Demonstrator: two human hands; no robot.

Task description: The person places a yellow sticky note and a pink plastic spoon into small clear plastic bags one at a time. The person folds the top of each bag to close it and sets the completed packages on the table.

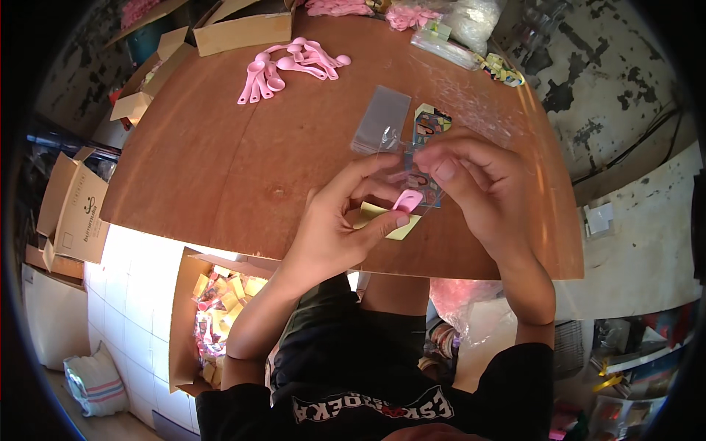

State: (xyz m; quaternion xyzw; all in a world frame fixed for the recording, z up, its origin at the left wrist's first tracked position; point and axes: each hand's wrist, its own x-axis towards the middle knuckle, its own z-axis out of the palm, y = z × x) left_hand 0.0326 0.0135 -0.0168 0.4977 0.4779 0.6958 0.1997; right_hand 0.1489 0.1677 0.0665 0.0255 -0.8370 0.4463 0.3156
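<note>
My left hand (pixel 334 224) is closed around a pink plastic measuring spoon (pixel 409 199), whose handle end shows by the thumb. A pale yellow card (pixel 401 232) is held in the same grip. Fingers and thumb of my right hand (pixel 482 184) pinch a thin clear plastic bag (pixel 434 198) that stretches between both hands; its outline is hard to make out. Beyond the hands lies a stack of clear plastic bags (pixel 382 117). Beside it are dark printed cards (pixel 429 123), partly hidden by my right hand. Several pink measuring spoons (pixel 294 62) lie in a loose pile farther back.
The brown wooden table (pixel 198 169) has a curved look. Cardboard boxes (pixel 245 29) stand at its back left, plastic bundles (pixel 445 48) at its back right. Below the front edge, an open carton (pixel 184 323) holds packed pieces. A folded white sack (pixel 95 382) sits on the floor.
</note>
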